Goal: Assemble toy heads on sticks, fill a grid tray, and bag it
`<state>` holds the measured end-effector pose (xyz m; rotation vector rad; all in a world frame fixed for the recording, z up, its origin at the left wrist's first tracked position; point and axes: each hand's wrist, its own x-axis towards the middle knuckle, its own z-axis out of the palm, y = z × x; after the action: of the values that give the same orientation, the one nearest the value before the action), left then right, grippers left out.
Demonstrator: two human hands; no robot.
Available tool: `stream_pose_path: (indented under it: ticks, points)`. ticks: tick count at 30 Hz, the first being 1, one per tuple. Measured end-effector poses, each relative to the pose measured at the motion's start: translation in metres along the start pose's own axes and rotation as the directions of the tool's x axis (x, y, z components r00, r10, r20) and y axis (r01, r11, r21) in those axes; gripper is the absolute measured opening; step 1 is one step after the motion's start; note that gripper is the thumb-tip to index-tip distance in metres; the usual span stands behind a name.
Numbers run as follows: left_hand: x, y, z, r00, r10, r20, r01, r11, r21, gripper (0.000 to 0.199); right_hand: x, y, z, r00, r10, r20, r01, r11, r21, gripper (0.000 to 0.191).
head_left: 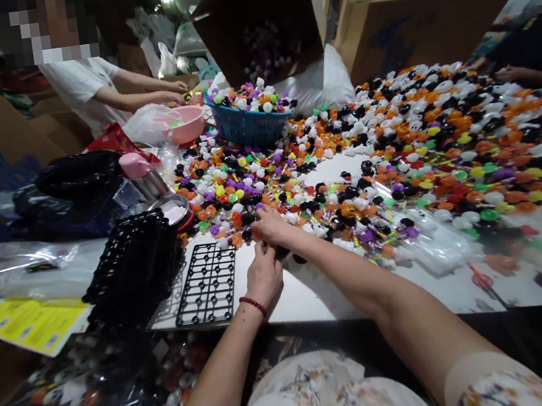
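My left hand (264, 274), with a red bead bracelet at the wrist, is near the table's front edge. Its fingers are closed together around something small and dark that I cannot make out. Just above it my right hand (272, 225) reaches into the near side of the pile of small colourful toys (243, 186), fingers bent down; what they hold is hidden. A black plastic grid tray (206, 283) lies flat left of my left hand. Farther left rises a stack of black grid trays (134, 267).
A blue basket (253, 125) full of toys stands at the back, near a pink basin (188, 124). Clear plastic bags (436, 241) and red scissors (481, 278) lie to the right. One person (86, 87) works at back left, another (525, 49) at far right.
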<state>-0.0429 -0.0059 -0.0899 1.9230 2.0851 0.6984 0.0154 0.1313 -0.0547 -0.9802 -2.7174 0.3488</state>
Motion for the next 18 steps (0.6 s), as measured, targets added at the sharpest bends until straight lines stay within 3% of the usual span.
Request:
stream_pose_path:
  ticks: [4,6,10,14,18]
  points:
    - [0.000,-0.003,-0.001,1.000,-0.013,0.015,0.014,1.000,-0.027,0.040,0.003,0.003,-0.018,0.996,0.063,-0.069,-0.058,0.996,0.069,0.025]
    - [0.000,-0.004,-0.003,1.000,-0.009,0.016,0.010,0.996,-0.083,0.046,-0.010,0.010,-0.031,0.978,0.142,-0.155,-0.105,0.968,0.227,0.026]
    - [0.002,-0.002,-0.007,0.996,0.077,0.042,-0.068,0.978,-0.198,0.066,-0.072,0.024,-0.045,0.890,0.354,-0.285,-0.071,0.727,0.683,0.030]
    - [0.007,0.006,-0.006,0.979,0.171,0.113,-0.152,0.976,-0.157,0.060,-0.146,0.023,-0.037,0.852,0.489,-0.186,-0.171,0.596,0.785,0.045]
    - [0.015,0.007,0.000,0.978,0.169,0.120,-0.142,0.968,-0.205,0.042,-0.185,0.012,-0.026,0.861,0.498,-0.107,-0.215,0.546,0.810,0.043]
